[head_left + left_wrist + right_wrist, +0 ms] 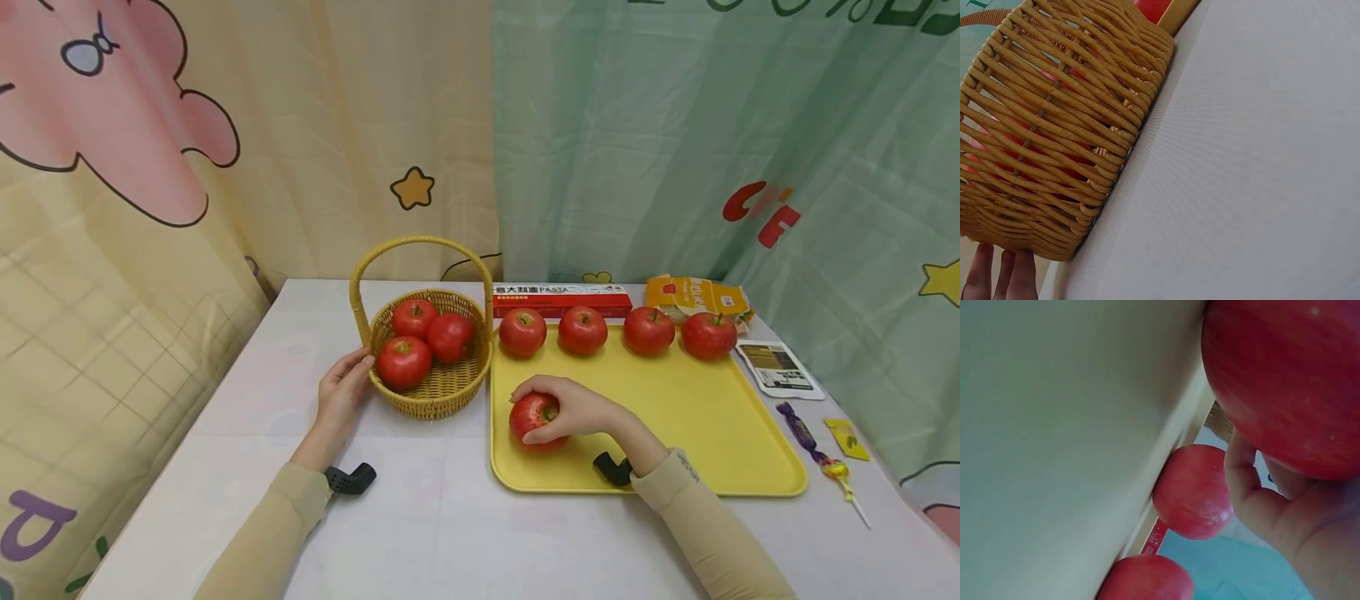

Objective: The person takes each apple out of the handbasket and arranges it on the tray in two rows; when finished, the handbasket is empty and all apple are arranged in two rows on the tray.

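On the left, my left hand (344, 394) rests with its fingertips against the side of a wicker basket (431, 408) with a tall arched handle. The left wrist view shows straight fingers (1022, 278) at the basket's woven wall (1054, 125). Inside the basket sit several red apples (404, 363). My right hand (577, 410) grips a red apple (534, 417), thumb on the near side and fingers over the far side, above the yellow tray's (645, 400) front left part. That apple (1291, 381) fills the upper right of the right wrist view.
Several red apples (583, 331) stand in a row along the tray's back edge. Behind them lie a red pasta box (562, 302) and an orange food packet (693, 296). Right of the tray are a white pouch (780, 369), a purple-wrapped candy (797, 427), a yellow packet (847, 439) and a lollipop (836, 471).
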{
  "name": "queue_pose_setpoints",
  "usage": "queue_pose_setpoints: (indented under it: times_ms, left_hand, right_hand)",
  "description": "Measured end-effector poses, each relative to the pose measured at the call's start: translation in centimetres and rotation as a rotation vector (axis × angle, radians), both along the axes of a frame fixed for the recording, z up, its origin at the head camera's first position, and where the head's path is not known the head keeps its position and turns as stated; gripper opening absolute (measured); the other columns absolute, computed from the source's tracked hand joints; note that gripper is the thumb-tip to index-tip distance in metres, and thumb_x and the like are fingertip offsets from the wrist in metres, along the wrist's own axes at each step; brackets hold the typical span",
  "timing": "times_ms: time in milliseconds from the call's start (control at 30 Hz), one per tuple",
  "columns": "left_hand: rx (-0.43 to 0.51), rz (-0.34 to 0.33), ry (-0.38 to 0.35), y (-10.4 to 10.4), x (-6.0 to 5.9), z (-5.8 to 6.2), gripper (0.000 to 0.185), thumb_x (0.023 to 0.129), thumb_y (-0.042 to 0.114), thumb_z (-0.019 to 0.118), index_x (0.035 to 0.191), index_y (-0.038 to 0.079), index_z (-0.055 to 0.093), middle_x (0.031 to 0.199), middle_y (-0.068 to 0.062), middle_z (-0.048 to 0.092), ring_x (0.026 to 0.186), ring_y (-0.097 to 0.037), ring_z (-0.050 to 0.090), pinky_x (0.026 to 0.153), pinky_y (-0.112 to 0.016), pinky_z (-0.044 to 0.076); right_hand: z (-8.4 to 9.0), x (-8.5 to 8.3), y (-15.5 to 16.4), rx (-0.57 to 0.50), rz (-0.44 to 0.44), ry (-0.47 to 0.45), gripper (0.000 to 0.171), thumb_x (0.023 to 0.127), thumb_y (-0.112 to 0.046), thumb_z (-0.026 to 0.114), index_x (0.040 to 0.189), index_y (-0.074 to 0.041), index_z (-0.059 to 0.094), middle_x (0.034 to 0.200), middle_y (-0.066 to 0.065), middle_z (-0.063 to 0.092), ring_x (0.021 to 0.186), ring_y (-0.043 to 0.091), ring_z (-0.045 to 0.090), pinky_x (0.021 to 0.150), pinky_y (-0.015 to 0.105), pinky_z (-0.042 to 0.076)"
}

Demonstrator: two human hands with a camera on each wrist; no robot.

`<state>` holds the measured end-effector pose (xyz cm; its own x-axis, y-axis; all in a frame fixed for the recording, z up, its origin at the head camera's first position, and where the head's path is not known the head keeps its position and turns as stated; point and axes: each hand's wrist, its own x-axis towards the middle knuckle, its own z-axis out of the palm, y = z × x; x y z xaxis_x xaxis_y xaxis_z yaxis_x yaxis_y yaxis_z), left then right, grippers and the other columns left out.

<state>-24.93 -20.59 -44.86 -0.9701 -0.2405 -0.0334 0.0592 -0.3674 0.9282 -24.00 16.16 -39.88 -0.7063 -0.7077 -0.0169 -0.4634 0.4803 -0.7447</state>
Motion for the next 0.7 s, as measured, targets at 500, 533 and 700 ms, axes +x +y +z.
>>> queue_pose_setpoints:
  times_ms: [500,533,700]
  left_hand:
    - [-0.022,-0.005,-0.003,0.04,-0.02,0.22,0.026,0.089,0.016,0.066,0.114,0.009,0.061,0.109,0.001,0.059,0.088,-0.007,0.059,0.079,-0.021,0.049]
    - [-0.021,-0.003,-0.005,0.06,-0.02,0.21,0.026,0.090,0.016,0.066,0.114,0.009,0.061,0.109,0.001,0.059,0.087,-0.007,0.059,0.078,-0.021,0.049]
    - [-0.016,0.011,-0.018,0.17,-0.02,0.16,0.024,0.089,0.015,0.066,0.113,0.010,0.062,0.107,0.002,0.061,0.087,-0.007,0.059,0.077,-0.020,0.050]
  right_hand:
    - [0.02,0.61,-0.62,0.051,-0.090,-0.012,0.054,0.079,-0.045,0.073,0.123,-0.021,0.053,0.117,-0.006,0.052,0.108,0.015,0.049,0.092,0.036,0.044]
    - [0.03,0.64,-0.61,0.056,-0.091,-0.013,0.055,0.078,-0.045,0.073,0.123,-0.021,0.053,0.118,-0.006,0.052,0.108,0.016,0.048,0.092,0.036,0.044]
    - [0.60,0.74,-0.46,0.080,-0.105,0.019,0.066,0.078,-0.050,0.072,0.131,-0.019,0.048,0.126,0.000,0.050,0.115,0.019,0.047,0.095,0.041,0.043]
